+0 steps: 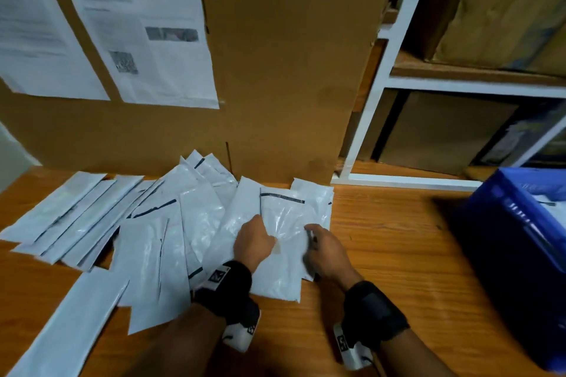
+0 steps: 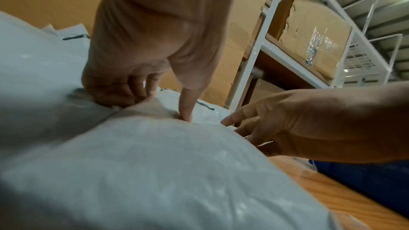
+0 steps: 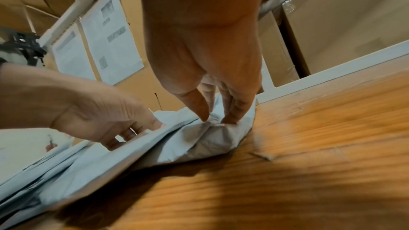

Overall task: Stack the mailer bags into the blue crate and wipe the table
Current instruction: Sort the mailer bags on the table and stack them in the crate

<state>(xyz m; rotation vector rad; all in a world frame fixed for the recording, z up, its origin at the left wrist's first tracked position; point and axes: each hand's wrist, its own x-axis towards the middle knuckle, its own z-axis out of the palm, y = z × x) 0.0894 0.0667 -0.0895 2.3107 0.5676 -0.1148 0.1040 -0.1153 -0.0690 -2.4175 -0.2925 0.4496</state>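
Where both hands pinch, glossy white mailer bag (image 1: 286,242) crumpled, dark-striped top

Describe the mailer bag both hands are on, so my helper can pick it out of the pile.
On the wooden table, white mailer bags fan out from the left edge toward the blue crate. The mailer bag being picked up lies topmost at the pile's right end, nearest the crate. The left hand and right hand pinch its sides, puckering its middle; the others lie flat.

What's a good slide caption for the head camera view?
Both hands, left hand and right hand, gather a mailer bag from the wooden table, blue crate waiting alongside.
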